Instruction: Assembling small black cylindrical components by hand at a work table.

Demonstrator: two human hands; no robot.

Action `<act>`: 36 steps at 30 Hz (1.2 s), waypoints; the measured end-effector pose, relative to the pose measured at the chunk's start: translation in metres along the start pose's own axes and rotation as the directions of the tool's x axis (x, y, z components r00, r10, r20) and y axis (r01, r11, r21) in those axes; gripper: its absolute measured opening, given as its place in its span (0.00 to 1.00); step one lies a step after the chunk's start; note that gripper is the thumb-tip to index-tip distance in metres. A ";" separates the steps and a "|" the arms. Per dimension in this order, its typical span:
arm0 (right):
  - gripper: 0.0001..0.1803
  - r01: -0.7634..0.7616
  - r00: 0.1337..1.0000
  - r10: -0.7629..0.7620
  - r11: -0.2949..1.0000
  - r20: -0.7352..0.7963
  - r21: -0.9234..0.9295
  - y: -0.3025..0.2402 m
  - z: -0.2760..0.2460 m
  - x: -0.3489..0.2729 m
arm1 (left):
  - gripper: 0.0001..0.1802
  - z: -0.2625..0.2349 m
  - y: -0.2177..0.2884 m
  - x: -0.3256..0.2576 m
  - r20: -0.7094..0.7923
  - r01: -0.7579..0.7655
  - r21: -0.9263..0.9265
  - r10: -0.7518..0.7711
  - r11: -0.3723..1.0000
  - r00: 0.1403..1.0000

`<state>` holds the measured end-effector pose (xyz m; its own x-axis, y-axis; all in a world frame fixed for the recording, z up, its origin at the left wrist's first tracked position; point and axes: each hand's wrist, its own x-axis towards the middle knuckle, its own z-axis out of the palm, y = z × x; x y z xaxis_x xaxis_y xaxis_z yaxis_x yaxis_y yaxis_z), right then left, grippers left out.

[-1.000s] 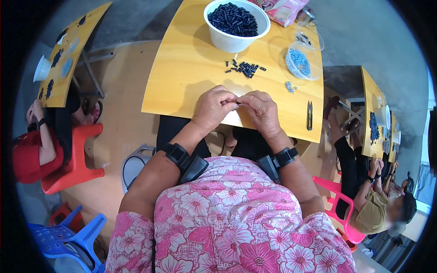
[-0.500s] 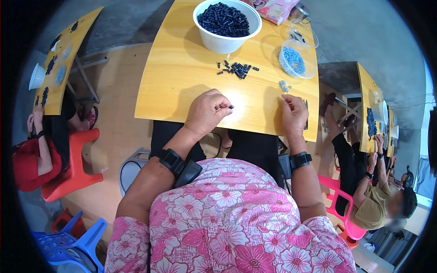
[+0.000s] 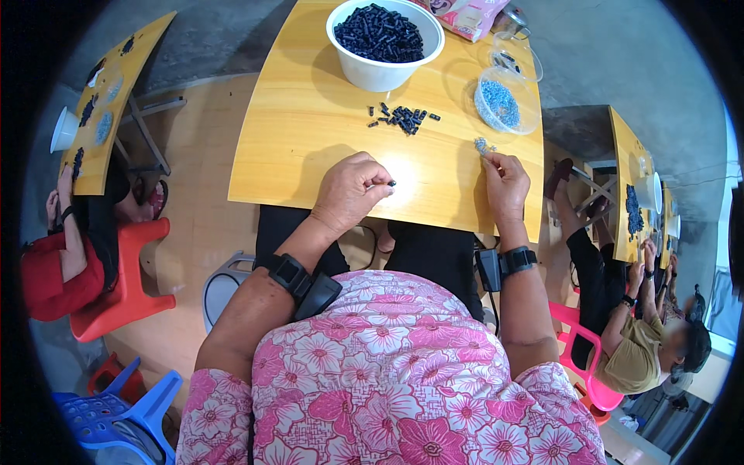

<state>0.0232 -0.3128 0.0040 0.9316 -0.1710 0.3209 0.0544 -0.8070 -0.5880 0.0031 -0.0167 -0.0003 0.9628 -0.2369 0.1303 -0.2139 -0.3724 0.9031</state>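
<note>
Holds a small, glossy black piece in a tight pinch between thumb and forefinger of the left hand, nearer the body than the big, round, white plastic tub, gripped at the very fingertips, probably for leaving part of it exposed and in sight. Poises the right hand at a little cluster of pale-blue, glassy-looking beads, right of the tub and nearer the body, with thumb and forefinger almost together, apparently narrowed to suit such tiny grains; cannot tell of any bead between the tips.

Has, just in front of the tub on the yellow wood-grain table, a loose heap of short black tubes, likely spread thin for single picking, unlike the deep mass of similar-looking black pieces walled in by the tub. Has also, right of the tub, a shallow, clear, round plastic bowl of blue beads, presumably contained against scattering, with the little cluster just outside for easier pinching.
</note>
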 end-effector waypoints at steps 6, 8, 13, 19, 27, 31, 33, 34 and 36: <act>0.05 -0.034 0.999 0.034 0.998 0.000 0.046 0.008 0.002 0.002 | 0.06 0.001 0.000 0.001 -0.002 -0.012 0.007 0.012 1.000 1.000; 0.05 -0.036 0.999 0.036 0.999 0.012 0.025 0.008 0.002 0.003 | 0.05 0.000 0.000 0.001 -0.010 -0.030 0.016 0.030 0.999 1.000; 0.05 -0.033 0.999 0.033 0.999 0.029 -0.004 0.009 0.002 0.003 | 0.05 0.000 0.000 0.000 -0.003 -0.022 0.015 0.022 1.000 1.000; 0.05 -0.023 0.998 0.021 0.999 0.057 0.032 0.009 0.000 0.001 | 0.07 0.001 -0.001 0.001 -0.010 -0.030 -0.001 0.030 1.000 1.000; 0.04 0.015 0.997 -0.019 0.998 0.072 0.056 0.007 -0.001 -0.006 | 0.07 0.000 0.000 0.001 -0.002 -0.012 0.004 0.012 1.000 1.000; 0.05 -0.023 0.999 0.019 0.995 0.045 0.100 0.009 0.001 -0.008 | 0.07 0.002 -0.001 0.000 -0.013 -0.018 0.004 0.018 1.000 1.000; 0.05 0.044 0.998 -0.044 0.999 0.053 0.010 0.010 0.001 -0.007 | 0.07 0.001 0.000 0.000 -0.008 -0.012 0.011 0.012 1.000 1.000; 0.05 0.044 0.998 -0.044 0.999 0.054 0.011 0.010 0.000 -0.007 | 0.07 0.001 0.000 0.000 -0.003 -0.006 0.019 0.006 1.000 1.000; 0.04 0.093 0.994 -0.090 0.994 0.057 -0.052 0.007 -0.001 -0.007 | 0.06 0.001 -0.001 0.000 -0.014 -0.037 0.023 0.038 0.999 0.999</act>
<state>0.0170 -0.3180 -0.0013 0.9417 -0.0650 0.3300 0.1224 -0.8477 -0.5162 0.0031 -0.0175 -0.0017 0.9561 -0.2386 0.1698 -0.2536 -0.3841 0.8878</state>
